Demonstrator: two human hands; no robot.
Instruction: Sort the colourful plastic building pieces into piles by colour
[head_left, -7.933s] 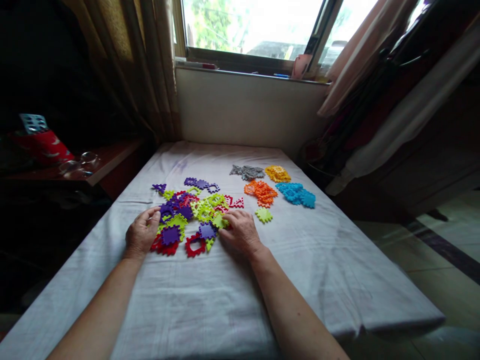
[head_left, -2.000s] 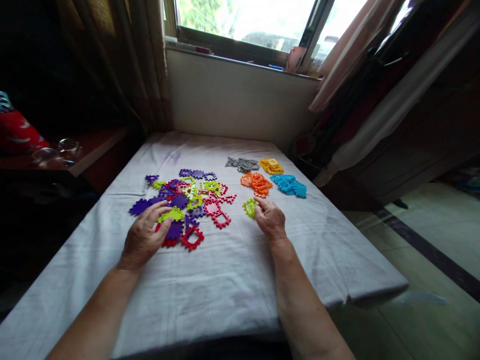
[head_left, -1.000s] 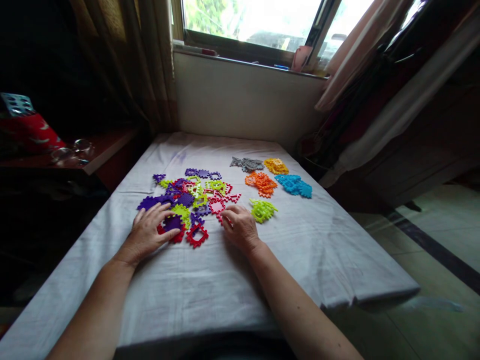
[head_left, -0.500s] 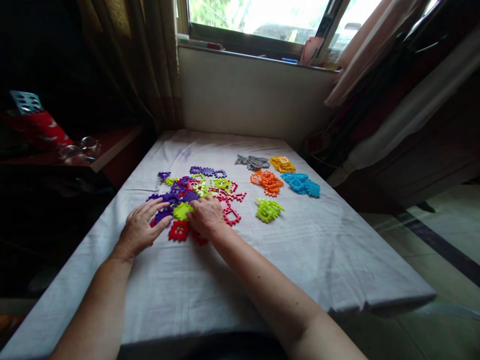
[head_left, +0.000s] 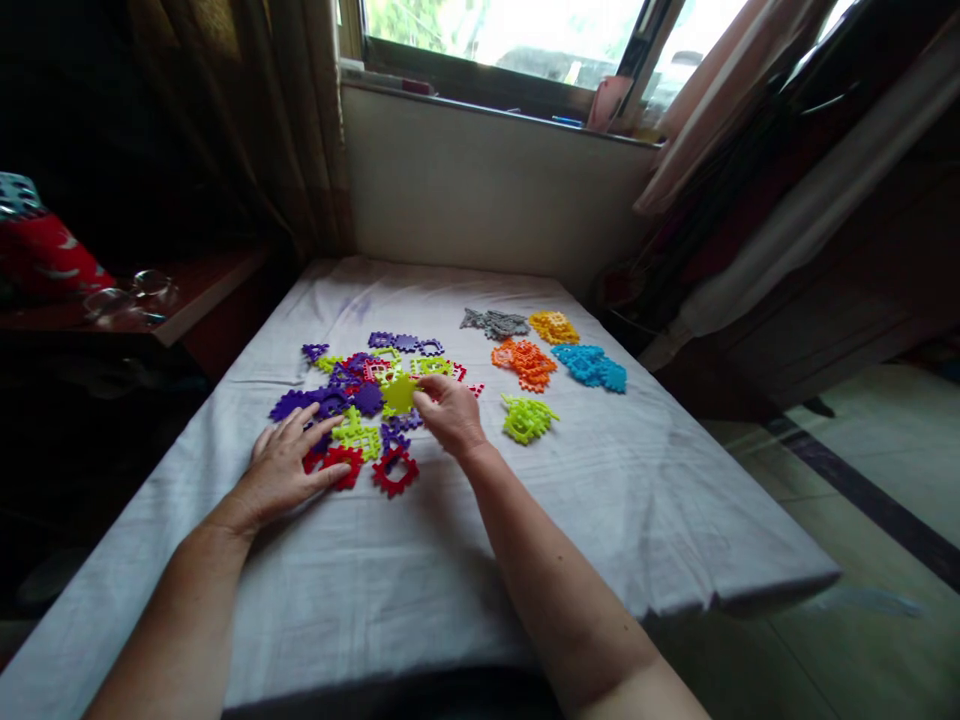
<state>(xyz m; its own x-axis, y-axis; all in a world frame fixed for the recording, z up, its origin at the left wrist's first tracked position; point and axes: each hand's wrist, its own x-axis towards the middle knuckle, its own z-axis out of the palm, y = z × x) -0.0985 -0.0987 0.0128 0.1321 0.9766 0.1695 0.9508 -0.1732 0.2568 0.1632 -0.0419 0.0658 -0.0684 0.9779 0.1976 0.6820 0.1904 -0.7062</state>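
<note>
My right hand [head_left: 450, 412] pinches a lime-green toothed plastic piece [head_left: 399, 396] at its right edge, over the mixed pile. My left hand [head_left: 292, 462] rests at the pile's near left side, fingers spread. Its fingertips touch purple pieces [head_left: 298, 404], and its thumb lies on a red piece [head_left: 345, 467]. Between the hands lie other lime-green pieces [head_left: 358, 436] and a red ring-shaped piece [head_left: 395, 471] with a toothed rim. Some red pieces are hidden behind my right hand.
Sorted heaps lie to the right on the white-clothed table [head_left: 600, 500]: grey [head_left: 495, 322], yellow [head_left: 553, 327], orange [head_left: 525, 364], blue [head_left: 591, 367] and lime-green [head_left: 529, 418]. Eyeglasses [head_left: 131, 294] and a red patterned container [head_left: 52, 258] stand on a side surface at left.
My right hand has moved right and lifted a lime-green piece off the pile, uncovering lime-green and purple pieces beneath. My left hand has shifted slightly, its thumb now on a red piece.
</note>
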